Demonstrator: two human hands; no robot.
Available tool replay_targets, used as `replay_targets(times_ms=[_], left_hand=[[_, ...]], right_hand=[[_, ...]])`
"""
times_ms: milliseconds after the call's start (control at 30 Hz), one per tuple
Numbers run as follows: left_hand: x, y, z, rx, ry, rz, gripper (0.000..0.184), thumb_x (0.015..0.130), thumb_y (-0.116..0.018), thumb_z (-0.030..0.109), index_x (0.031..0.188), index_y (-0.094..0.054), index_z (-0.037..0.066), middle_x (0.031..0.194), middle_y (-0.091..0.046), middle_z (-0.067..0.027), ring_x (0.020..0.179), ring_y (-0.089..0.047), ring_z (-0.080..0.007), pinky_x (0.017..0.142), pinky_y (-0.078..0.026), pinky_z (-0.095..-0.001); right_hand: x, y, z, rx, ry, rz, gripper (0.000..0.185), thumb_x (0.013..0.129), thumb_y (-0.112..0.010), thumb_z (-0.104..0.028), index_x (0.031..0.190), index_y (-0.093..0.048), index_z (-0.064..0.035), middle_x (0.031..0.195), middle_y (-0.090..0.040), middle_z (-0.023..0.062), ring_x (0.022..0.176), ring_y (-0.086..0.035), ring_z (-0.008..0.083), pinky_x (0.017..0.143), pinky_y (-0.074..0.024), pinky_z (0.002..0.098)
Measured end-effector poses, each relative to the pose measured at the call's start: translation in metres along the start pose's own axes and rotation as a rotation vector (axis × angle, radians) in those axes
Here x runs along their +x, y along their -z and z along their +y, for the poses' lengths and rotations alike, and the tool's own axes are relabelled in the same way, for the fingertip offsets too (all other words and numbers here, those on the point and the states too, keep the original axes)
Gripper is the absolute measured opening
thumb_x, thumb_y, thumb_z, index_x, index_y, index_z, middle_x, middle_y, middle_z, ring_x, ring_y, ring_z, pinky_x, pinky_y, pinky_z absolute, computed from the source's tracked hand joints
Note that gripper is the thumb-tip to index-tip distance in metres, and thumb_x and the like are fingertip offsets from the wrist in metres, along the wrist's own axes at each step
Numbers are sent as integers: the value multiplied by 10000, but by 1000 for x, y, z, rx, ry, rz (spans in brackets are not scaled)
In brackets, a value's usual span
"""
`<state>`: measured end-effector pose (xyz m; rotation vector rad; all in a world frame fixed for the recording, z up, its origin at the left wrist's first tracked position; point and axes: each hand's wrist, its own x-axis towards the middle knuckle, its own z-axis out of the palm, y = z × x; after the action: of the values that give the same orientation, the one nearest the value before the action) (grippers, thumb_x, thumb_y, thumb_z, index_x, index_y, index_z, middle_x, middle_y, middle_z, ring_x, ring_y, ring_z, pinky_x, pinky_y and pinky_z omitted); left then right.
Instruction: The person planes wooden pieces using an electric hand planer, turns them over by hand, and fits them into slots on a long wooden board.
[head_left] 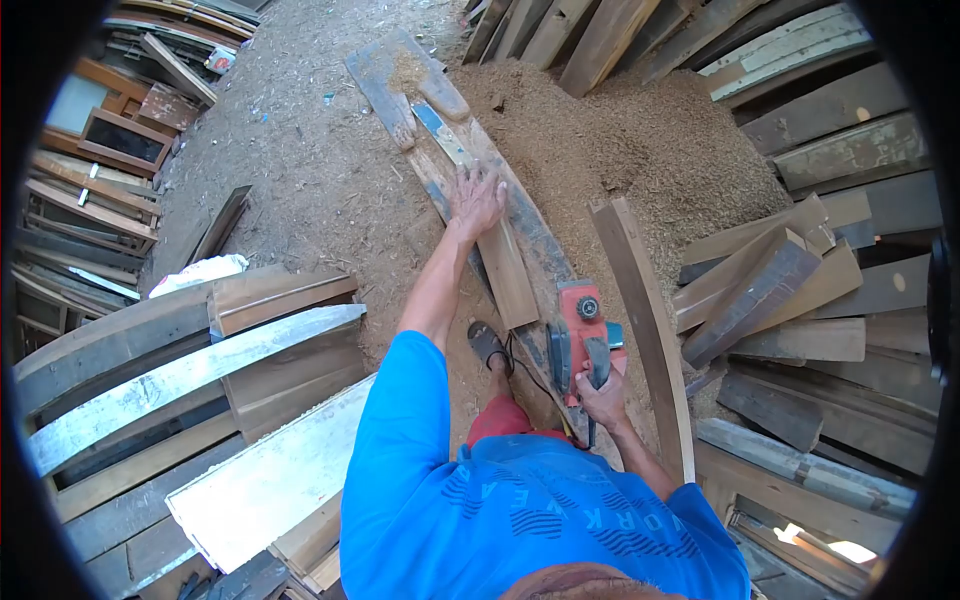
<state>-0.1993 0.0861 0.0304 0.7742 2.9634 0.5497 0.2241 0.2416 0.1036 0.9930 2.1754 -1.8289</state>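
My left hand [478,203] lies with its fingers spread on a narrow wooden board [507,275], whose far end carries blue and pale paint. That board rests lengthwise on a long, worn plank [530,235] dusted with shavings. Wrapped round the handle of a red electric planer [582,335], my right hand [603,398] is closed. The planer stands at the near right part of the plank, beside the board's near end and apart from it. A black cable runs on the planer's left.
A heap of shavings [640,150] lies beyond the plank on the right. One long timber [645,320] stands out right of the planer. Stacked boards [850,290] fill the right side; more planks [200,375] and a white panel [270,480] are at left.
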Motion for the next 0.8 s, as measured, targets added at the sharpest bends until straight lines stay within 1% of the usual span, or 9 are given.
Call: replay_targets(times_ms=[133,233,333,433,500,567,633,733,800], left_hand=[[11,3,7,-12,166,38,587,958,-578,417,1419,-538,55,1564,-349,-355,1474,-256,-562,1234,-186,-596],[30,-11,-1,-78,504,177,640,942,-573,435,1458,-503,62,1591,-244,-404,1525,-123,-550,1256,-74,-592],[36,-43,-14,-142,426,224,733,903,-618,409,1514,-429,51,1587,-193,-440,1522,-78,-577,1247,-36,-613],[44,-49,-8,-126,487,236,755,887,-625,353,1523,-395,17,1571,-217,-445,1510,-107,-585,1243,-55,-617],[44,-39,9,-278,610,339,800,851,-628,344,1500,-368,-44,1545,-287,-419,1487,-193,-557,1236,-131,-580],[48,-8,23,-260,686,252,834,827,-641,353,1485,-360,-76,1521,-352,-383,1468,-261,-511,1213,-201,-552],[51,17,24,-70,707,-34,859,814,-665,381,1475,-371,-81,1499,-412,-337,1452,-313,-448,1175,-266,-532],[54,21,28,-29,808,44,860,794,-696,391,1454,-401,-76,1466,-477,-284,1394,-414,-393,1125,-313,-500],[57,25,19,-57,831,-2,880,799,-696,398,1474,-383,-73,1453,-510,-262,1379,-459,-376,1143,-300,-515]], right_hand=[[1,-1,2,-27,72,6,196,890,-716,-91,1032,-621,6,753,-625,11,679,-600,95,640,-514,302],[2,-1,-4,0,24,6,211,884,-720,-98,1040,-627,9,762,-632,18,694,-608,103,659,-519,307],[-1,0,-2,24,-20,-5,228,881,-721,-103,1055,-631,13,781,-640,26,718,-618,113,681,-525,315],[2,1,3,19,36,-13,242,881,-721,-105,1066,-632,23,796,-642,31,732,-622,118,693,-527,319],[1,2,4,7,64,-25,250,882,-722,-109,1071,-630,27,796,-640,31,732,-621,120,693,-525,319],[2,3,1,-7,73,-35,258,883,-723,-114,1076,-629,28,790,-635,30,726,-618,121,689,-521,316],[2,7,-6,-15,45,-66,268,880,-728,-123,1081,-629,24,785,-631,30,722,-617,128,691,-521,318],[2,8,-4,1,-5,-86,284,877,-734,-138,1088,-629,20,779,-627,29,716,-614,133,690,-519,322],[3,10,-2,-6,-19,-82,291,875,-736,-148,1088,-630,18,781,-628,34,715,-612,137,692,-519,328]])
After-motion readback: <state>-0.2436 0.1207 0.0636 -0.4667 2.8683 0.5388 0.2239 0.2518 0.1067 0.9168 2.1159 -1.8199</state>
